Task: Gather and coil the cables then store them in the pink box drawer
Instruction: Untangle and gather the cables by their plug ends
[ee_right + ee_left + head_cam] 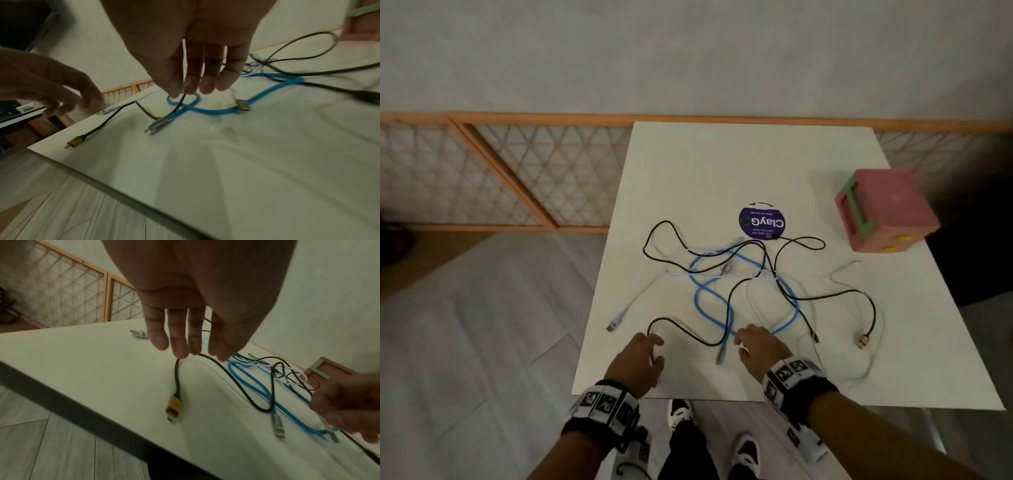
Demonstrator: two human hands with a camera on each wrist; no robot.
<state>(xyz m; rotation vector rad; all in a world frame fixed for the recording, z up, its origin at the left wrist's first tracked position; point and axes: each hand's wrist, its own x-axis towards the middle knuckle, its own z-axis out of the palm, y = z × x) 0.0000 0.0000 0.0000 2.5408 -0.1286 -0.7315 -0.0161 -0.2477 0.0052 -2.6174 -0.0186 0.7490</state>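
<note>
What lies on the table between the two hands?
In the head view, between the left hand and right hand, a loop of the black cable crosses the bare table, with the blue cable's grey plug end beside it.

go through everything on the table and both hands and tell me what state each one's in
left hand: open, fingers at the black cable, no grip.
right hand: open, over the blue loop.
black cable: uncoiled, gold plug flat on the table.
blue cable: uncoiled, looped, tangled with others.
white cable: uncoiled, loose.
pink box: at the table's right edge; drawer state unclear.
</note>
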